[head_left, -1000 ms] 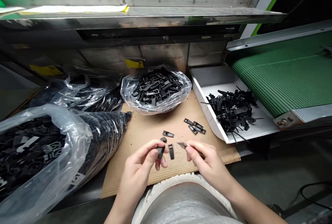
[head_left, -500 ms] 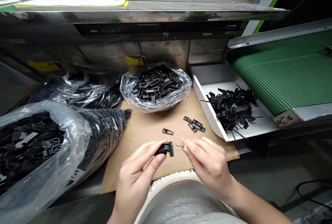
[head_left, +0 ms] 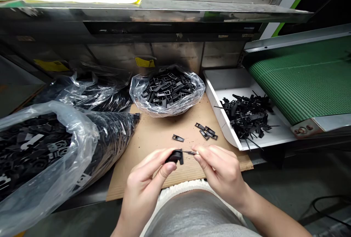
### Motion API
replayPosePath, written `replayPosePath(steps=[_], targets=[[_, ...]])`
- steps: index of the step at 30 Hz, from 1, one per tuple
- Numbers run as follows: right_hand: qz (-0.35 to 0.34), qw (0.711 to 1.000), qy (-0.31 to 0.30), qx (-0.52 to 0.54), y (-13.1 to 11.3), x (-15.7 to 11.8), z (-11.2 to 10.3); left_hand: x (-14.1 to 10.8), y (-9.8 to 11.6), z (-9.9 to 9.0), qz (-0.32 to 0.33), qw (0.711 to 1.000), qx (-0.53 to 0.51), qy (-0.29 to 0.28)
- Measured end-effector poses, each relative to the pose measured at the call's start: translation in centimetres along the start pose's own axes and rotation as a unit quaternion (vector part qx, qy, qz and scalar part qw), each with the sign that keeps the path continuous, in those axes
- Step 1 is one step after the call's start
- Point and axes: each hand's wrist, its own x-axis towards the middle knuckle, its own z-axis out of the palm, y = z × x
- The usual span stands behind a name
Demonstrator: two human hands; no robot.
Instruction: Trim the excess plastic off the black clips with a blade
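Between the thumb and fingers of my left hand (head_left: 149, 178) is a black plastic part (head_left: 174, 155), with a short leg pointing down at its right end. My right hand (head_left: 221, 167) pinches a thin metal pin (head_left: 189, 152); its left tip is at the right end of the black part, and whether it enters a hole I cannot tell. Just beyond my hands one small black plastic clip (head_left: 178, 138) lies on the cardboard (head_left: 153, 134). Several more black clips (head_left: 207, 131) lie in a cluster to its right.
An open plastic bag (head_left: 167, 111) of black clips stands at the back. Left is a large clear bag (head_left: 87, 134) of black parts. A white tray (head_left: 225, 123) of black pieces stands right, beside a green conveyor belt (head_left: 304, 76). A metal shelf (head_left: 164, 14) crosses above.
The pin in my right hand has come closer to the right end of the black part, closing the gap. My left hand keeps its hold. The whole view has shifted slightly.
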Motion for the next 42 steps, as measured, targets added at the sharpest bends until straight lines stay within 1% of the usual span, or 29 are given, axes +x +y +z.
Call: replayPosePath(steps=[4, 10, 15, 23, 28, 30, 32, 35, 37, 42], targets=[[-0.012, 1.000, 0.011, -0.020, -0.1, 0.0, -0.1, -0.1, 0.1, 0.0, 0.006, 1.000, 0.014, -0.005], [-0.008, 0.999, 0.009, -0.039, 0.0, -0.1, 0.1, 0.0, 0.0, 0.1, 0.002, 1.000, 0.017, 0.007], [-0.007, 0.999, 0.005, -0.046, 0.0, -0.2, 0.0, 0.0, 0.0, 0.2, 0.008, 1.000, 0.015, 0.005], [-0.011, 0.999, 0.003, -0.052, -0.1, -0.1, 0.1, -0.1, 0.3, 0.3, -0.006, 1.000, 0.004, 0.021], [0.001, 0.999, -0.002, -0.054, -0.2, 0.0, 0.2, 0.0, 0.2, 0.3, 0.011, 1.000, 0.012, 0.023], [0.017, 0.999, -0.020, -0.031, -0.3, 0.2, 0.0, 0.1, 0.0, 0.2, 0.018, 0.999, 0.015, 0.027], [0.055, 0.996, -0.063, 0.026, -0.4, 0.5, -0.4, 0.3, -0.1, 0.1, 0.028, 0.999, 0.012, 0.026], [0.114, 0.975, -0.140, 0.131, -0.4, 1.1, -1.0, 0.5, -0.3, -0.1, 0.060, 0.998, 0.009, 0.004], [0.128, 0.965, -0.157, 0.165, -0.4, 1.3, -1.3, 0.6, -0.5, -0.1, 0.072, 0.997, 0.013, -0.011], [0.142, 0.957, -0.169, 0.190, -0.5, 1.0, -1.4, 0.8, -0.8, -0.3, 0.087, 0.996, 0.017, -0.023]])
